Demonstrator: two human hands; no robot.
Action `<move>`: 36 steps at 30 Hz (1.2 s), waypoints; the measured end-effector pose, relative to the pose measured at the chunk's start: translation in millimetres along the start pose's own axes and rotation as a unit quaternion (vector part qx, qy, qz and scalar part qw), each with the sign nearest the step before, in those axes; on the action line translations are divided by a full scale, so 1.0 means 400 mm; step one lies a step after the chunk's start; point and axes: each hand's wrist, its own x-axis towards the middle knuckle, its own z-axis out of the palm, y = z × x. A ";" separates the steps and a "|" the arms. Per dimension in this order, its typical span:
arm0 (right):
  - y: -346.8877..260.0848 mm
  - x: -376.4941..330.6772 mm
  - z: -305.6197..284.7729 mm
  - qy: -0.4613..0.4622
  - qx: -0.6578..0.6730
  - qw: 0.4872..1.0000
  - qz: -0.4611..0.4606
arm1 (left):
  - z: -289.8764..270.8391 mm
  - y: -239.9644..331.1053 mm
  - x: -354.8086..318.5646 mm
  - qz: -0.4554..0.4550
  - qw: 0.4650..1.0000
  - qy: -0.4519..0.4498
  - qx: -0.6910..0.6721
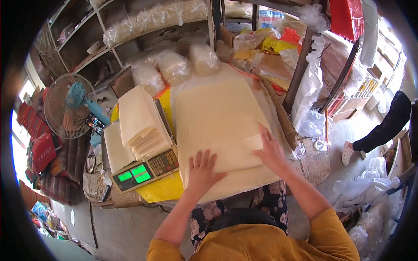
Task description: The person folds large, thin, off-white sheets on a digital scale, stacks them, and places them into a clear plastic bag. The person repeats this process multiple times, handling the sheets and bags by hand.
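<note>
A broad stack of thin cream-coloured sheets [217, 113] lies in front of me. My left hand [203, 170] rests flat on its near left part, fingers spread. On the right side of the stack my right hand [271, 150] lies open with the fingers stretched out. A small paler patch [252, 142] shows beside its fingers; whether it is a loose piece or a turned-up corner I cannot tell. To the left stands a digital scale [146, 169] with a lit green display. Folded cream sheets [140, 117] are piled on its pan.
Clear plastic bags with pale contents [174, 67] line the far side of the table. A teal fan [72, 104] and a phone [94, 123] are at the left. Dark posts [300, 71] rise at the right. Another person's leg [383, 122] shows at far right.
</note>
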 end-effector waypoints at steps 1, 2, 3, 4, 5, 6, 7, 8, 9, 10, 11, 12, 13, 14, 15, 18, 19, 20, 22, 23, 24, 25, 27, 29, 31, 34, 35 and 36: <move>-0.023 0.016 -0.023 -0.001 -0.038 0.997 -0.064 | -0.004 -0.008 0.000 0.016 0.999 0.028 -0.001; -0.035 0.028 -0.036 -0.002 -0.075 0.989 -0.129 | -0.001 -0.033 0.003 0.027 1.000 0.008 0.003; -0.028 0.023 -0.043 -0.117 -0.066 0.982 -0.131 | 0.010 -0.065 0.006 0.040 0.999 -0.014 0.003; -0.009 0.021 -0.053 -0.159 -0.077 0.971 -0.162 | 0.003 -0.085 0.017 0.054 0.998 -0.035 0.003; 0.017 0.019 -0.061 -0.200 -0.087 0.957 -0.193 | -0.016 -0.096 0.020 0.075 0.997 0.018 -0.015; 0.044 0.023 -0.070 -0.239 -0.098 0.939 -0.225 | -0.037 -0.112 0.018 0.022 0.997 -0.011 -0.077; 0.068 0.018 -0.080 -0.211 -0.029 0.943 -0.256 | -0.051 -0.131 0.011 -0.034 0.989 -0.040 -0.139; 0.084 0.015 -0.092 -0.217 0.052 0.961 -0.161 | -0.063 -0.144 0.008 -0.090 0.973 -0.069 -0.201; 0.084 0.004 -0.106 -0.223 0.134 0.964 -0.060 | -0.072 -0.147 0.005 -0.157 0.932 -0.075 -0.318; 0.083 -0.002 -0.110 -0.225 0.213 0.950 0.042 | -0.064 -0.145 0.017 -0.222 0.916 -0.039 -0.331; 0.107 0.007 -0.068 -0.168 0.219 0.951 0.137 | -0.047 -0.135 0.043 -0.286 0.895 -0.003 -0.341; 0.102 0.011 -0.056 -0.148 0.164 0.961 0.166 | -0.035 -0.115 0.076 -0.346 0.870 0.032 -0.349; 0.083 0.032 -0.044 -0.128 0.109 0.968 0.189 | -0.072 -0.059 0.110 -0.316 0.896 0.087 -0.299; 0.063 0.051 -0.035 -0.107 0.053 0.970 0.212 | -0.038 -0.051 0.122 -0.249 0.936 0.085 -0.234; 0.034 0.068 -0.035 -0.115 0.001 0.974 0.195 | 0.020 -0.068 0.128 -0.186 0.965 0.085 -0.165; -0.043 0.093 -0.036 -0.095 -0.106 0.978 0.151 | 0.105 -0.061 0.117 -0.119 0.989 0.085 -0.024; -0.037 0.099 -0.015 -0.068 -0.140 0.986 0.059 | 0.117 -0.056 0.112 -0.121 0.989 0.090 0.016; -0.006 0.091 0.017 -0.040 -0.171 0.984 -0.035 | 0.132 -0.054 0.113 -0.113 0.989 0.088 0.020; 0.038 0.072 0.071 -0.033 -0.190 0.975 -0.111 | 0.148 -0.058 0.115 -0.106 0.990 0.085 0.037; 0.049 0.061 0.092 -0.057 -0.184 0.977 -0.089 | 0.136 -0.050 0.117 -0.137 0.984 0.117 -0.016; 0.031 0.056 0.082 -0.052 -0.180 0.978 -0.087 | 0.120 -0.036 0.118 -0.168 0.972 0.153 -0.068; 0.000 0.041 0.071 -0.036 -0.189 0.979 -0.068 | 0.110 -0.026 0.120 -0.191 0.955 0.189 -0.124; -0.087 0.002 0.047 -0.033 -0.160 0.986 -0.010 | 0.136 0.008 0.063 -0.259 0.852 0.271 -0.366; -0.103 -0.059 0.079 -0.029 -0.113 0.990 -0.083 | 0.106 0.039 0.046 -0.284 0.725 0.236 -0.581; -0.130 -0.080 0.087 -0.048 -0.021 0.992 -0.118 | 0.017 0.070 0.013 -0.276 0.671 0.140 -0.673; -0.122 -0.074 0.108 -0.028 -0.014 0.991 -0.133 | -0.030 0.003 -0.008 -0.199 0.803 0.152 -0.541; -0.103 -0.066 0.110 -0.026 -0.015 0.989 -0.145 | -0.068 -0.042 0.005 -0.160 0.811 0.196 -0.528; -0.086 -0.059 0.111 -0.021 -0.018 0.988 -0.155 | -0.138 -0.093 0.039 -0.117 0.816 0.239 -0.514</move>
